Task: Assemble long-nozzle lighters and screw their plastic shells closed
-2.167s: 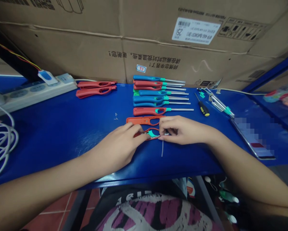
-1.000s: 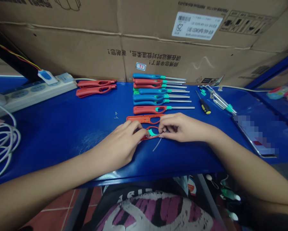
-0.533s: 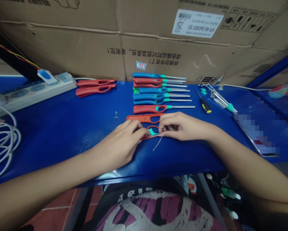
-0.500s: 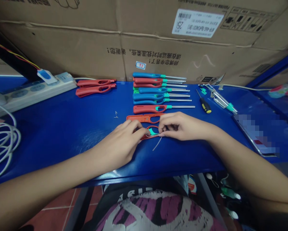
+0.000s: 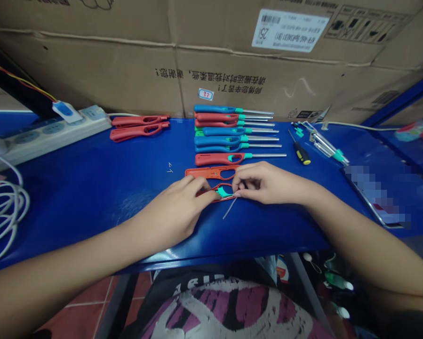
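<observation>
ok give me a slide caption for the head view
Left hand and right hand at an open red lighter shell with a green trigger, lighters lined up beyond

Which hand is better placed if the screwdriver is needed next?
Probably the right hand: it is nearer the screwdriver, whose handle is at its near end. The left hand is farther off, with fingertips by the green trigger.

The scene is dimly lit. Pale glare is thrown on the blue table [image 5: 162, 256] at seven o'clock; the green bottle [image 5: 338, 281] at four is surrounded by deep shadow. The phone [image 5: 379, 212] toward three is masked by pixelation.
</observation>
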### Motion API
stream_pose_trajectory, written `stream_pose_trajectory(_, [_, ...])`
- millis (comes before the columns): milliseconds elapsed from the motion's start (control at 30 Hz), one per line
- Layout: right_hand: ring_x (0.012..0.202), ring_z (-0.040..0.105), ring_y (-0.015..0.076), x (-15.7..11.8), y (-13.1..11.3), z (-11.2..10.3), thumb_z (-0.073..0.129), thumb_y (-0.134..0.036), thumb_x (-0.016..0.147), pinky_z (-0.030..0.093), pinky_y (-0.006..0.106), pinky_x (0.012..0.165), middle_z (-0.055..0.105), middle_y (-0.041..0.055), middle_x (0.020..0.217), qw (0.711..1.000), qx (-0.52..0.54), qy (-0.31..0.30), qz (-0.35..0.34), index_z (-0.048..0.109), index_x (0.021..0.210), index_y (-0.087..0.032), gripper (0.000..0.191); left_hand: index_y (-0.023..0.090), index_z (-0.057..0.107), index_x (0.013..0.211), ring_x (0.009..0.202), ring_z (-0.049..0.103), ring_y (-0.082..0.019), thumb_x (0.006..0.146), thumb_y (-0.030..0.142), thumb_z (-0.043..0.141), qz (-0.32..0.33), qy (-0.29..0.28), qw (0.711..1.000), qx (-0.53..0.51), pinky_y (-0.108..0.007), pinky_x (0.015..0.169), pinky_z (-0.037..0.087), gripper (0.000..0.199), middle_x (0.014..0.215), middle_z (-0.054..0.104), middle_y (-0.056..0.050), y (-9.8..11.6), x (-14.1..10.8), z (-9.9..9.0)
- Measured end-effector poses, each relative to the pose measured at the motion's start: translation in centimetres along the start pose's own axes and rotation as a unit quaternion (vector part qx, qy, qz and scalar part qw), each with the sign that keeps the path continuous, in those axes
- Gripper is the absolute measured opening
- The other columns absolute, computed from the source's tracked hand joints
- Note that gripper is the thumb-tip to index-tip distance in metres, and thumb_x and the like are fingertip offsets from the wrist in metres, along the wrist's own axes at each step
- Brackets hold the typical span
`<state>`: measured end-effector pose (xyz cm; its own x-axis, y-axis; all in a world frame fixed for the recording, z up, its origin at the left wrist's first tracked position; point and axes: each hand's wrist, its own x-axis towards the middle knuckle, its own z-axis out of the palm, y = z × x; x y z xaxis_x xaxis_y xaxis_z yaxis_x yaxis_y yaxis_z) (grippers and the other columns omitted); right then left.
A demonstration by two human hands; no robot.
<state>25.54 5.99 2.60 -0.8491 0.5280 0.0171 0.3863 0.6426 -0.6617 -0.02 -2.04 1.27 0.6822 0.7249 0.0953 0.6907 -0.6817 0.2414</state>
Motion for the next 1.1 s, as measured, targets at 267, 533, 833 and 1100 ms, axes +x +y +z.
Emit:
stream_pose_trajectory(267, [0.060, 0.049, 0.0057, 0.0, -0.3, 0.1, 0.066, -0.010, 0.085, 0.041, 0.020, 0.058, 0.062, 0.0008, 0.082, 1.000, -0.009, 0.016, 0.006, 0.073, 0.086, -0.013, 0.008, 0.019, 0.068, 0.126, 0.103, 0.058, -0.029, 0.095, 0.007, 0.048, 0.029, 0.007, 0.998, 0.051, -0.046, 0.087, 0.057, 0.039, 0.120, 0.063, -0.013, -0.2, 0.0, -0.1])
stream_pose_trajectory(533, [0.073, 0.061, 0.0107, -0.5, -0.3, -0.7, 0.067, -0.021, 0.092, 0.047, 0.023, 0.068, 0.068, 0.0036, 0.089, 0.998, -0.042, -0.016, -0.053, 0.078, 0.095, -0.018, 0.012, 0.021, 0.067, 0.130, 0.102, 0.059, -0.028, 0.096, 0.009, 0.048, 0.029, 0.006, 0.998, 0.055, -0.046, 0.087, 0.057, 0.041, 0.119, 0.065, -0.012, -0.1, -0.1, -0.4])
stream_pose_trajectory(833, [0.061, 0.051, 0.0087, 0.5, -0.3, 1.0, 0.070, -0.030, 0.091, 0.038, 0.022, 0.057, 0.059, -0.0007, 0.070, 0.999, -0.026, 0.045, 0.007, 0.071, 0.084, -0.014, 0.018, 0.023, 0.063, 0.137, 0.115, 0.056, -0.031, 0.096, 0.009, 0.051, 0.041, 0.020, 0.997, 0.062, -0.047, 0.092, 0.057, 0.045, 0.127, 0.062, -0.013, -0.2, -0.1, 0.2])
stream_pose_trajectory(1100, [0.053, 0.044, 0.0065, 0.9, 0.3, 1.6, 0.075, -0.034, 0.086, 0.036, 0.022, 0.056, 0.056, -0.0048, 0.064, 0.995, 0.031, 0.055, 0.074, 0.070, 0.088, -0.015, 0.020, 0.025, 0.060, 0.141, 0.116, 0.055, -0.030, 0.096, 0.007, 0.051, 0.032, 0.013, 0.998, 0.048, -0.047, 0.095, 0.057, 0.049, 0.128, 0.062, -0.012, -0.3, -0.2, 0.4])
